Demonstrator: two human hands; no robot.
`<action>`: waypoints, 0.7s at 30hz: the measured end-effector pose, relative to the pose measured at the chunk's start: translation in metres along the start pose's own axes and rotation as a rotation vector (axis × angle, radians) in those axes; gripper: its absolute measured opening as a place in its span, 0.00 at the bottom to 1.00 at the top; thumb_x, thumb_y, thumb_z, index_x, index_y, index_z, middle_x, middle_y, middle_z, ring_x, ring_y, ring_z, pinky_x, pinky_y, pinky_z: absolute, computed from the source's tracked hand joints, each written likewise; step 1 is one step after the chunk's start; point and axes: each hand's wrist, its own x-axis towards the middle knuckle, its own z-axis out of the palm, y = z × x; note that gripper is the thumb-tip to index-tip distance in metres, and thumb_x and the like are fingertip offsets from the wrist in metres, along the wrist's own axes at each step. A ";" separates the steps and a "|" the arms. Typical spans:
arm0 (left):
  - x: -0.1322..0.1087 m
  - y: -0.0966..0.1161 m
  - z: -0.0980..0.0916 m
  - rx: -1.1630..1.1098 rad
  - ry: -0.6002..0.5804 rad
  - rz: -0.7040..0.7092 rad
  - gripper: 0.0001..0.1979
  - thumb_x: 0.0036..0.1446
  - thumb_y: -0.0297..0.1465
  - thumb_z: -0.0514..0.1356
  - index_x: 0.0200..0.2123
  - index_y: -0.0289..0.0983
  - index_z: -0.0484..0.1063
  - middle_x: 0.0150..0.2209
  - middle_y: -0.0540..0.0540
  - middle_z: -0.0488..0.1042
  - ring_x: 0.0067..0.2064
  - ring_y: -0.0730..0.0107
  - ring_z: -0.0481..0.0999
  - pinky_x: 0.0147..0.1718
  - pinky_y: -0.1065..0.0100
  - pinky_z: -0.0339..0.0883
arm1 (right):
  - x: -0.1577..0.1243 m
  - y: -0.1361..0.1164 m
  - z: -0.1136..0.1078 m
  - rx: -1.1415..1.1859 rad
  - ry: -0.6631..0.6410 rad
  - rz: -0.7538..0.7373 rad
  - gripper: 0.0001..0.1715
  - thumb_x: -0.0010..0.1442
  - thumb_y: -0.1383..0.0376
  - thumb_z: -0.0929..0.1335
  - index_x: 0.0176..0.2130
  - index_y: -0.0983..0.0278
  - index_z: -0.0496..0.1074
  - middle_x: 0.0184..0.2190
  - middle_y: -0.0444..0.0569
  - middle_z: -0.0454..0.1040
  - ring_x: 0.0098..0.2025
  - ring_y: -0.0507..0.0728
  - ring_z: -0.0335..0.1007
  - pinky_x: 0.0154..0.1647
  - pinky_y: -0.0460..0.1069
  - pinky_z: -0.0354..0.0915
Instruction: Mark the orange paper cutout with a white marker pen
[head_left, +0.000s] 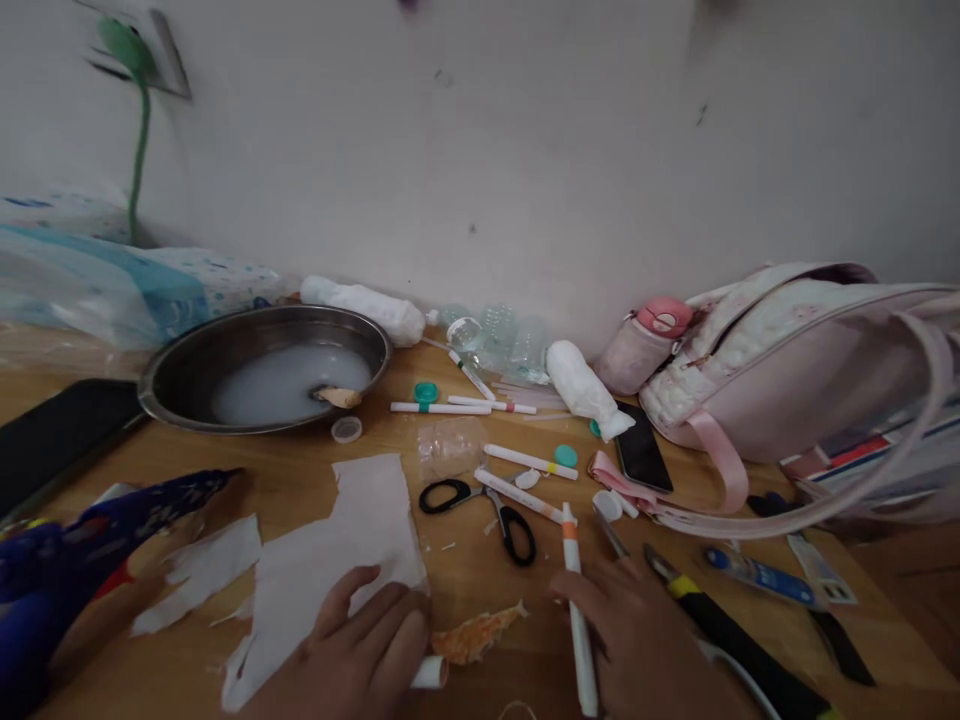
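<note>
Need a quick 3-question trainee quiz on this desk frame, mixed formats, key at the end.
1. True or false: the left hand rests flat on the sheet of white paper.
2. What does the right hand touch? A) the scissors B) the white marker with an orange band C) the phone
3. Fill in: the metal pan holds a cloudy ____.

Key: 1 true; 2 B; 3 liquid.
</note>
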 end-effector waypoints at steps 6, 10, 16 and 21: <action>0.011 0.002 -0.007 0.104 -0.021 0.132 0.18 0.50 0.14 0.47 0.33 0.41 0.67 0.31 0.53 0.76 0.36 0.67 0.76 0.54 0.57 0.59 | -0.009 -0.012 0.003 0.028 -0.189 0.136 0.34 0.44 0.82 0.60 0.43 0.55 0.76 0.39 0.45 0.79 0.39 0.60 0.76 0.40 0.53 0.66; 0.017 0.000 -0.010 0.075 -0.075 0.177 0.16 0.51 0.14 0.47 0.31 0.41 0.66 0.30 0.53 0.75 0.34 0.68 0.75 0.54 0.56 0.61 | -0.006 -0.016 -0.001 0.058 -0.246 0.240 0.30 0.51 0.79 0.62 0.48 0.55 0.74 0.44 0.49 0.77 0.43 0.64 0.75 0.42 0.57 0.69; 0.020 -0.001 -0.011 0.028 -0.102 0.165 0.14 0.54 0.16 0.49 0.31 0.41 0.65 0.30 0.55 0.73 0.35 0.71 0.75 0.57 0.58 0.57 | 0.006 -0.033 0.006 0.203 -0.127 0.243 0.15 0.57 0.72 0.66 0.43 0.60 0.76 0.43 0.51 0.73 0.45 0.63 0.71 0.48 0.59 0.67; 0.023 -0.001 -0.011 -0.022 -0.096 0.069 0.12 0.53 0.18 0.49 0.32 0.40 0.65 0.31 0.53 0.74 0.34 0.69 0.75 0.56 0.53 0.58 | 0.009 -0.037 0.014 0.263 -0.084 0.262 0.08 0.59 0.66 0.67 0.39 0.62 0.76 0.40 0.51 0.74 0.43 0.63 0.70 0.46 0.58 0.66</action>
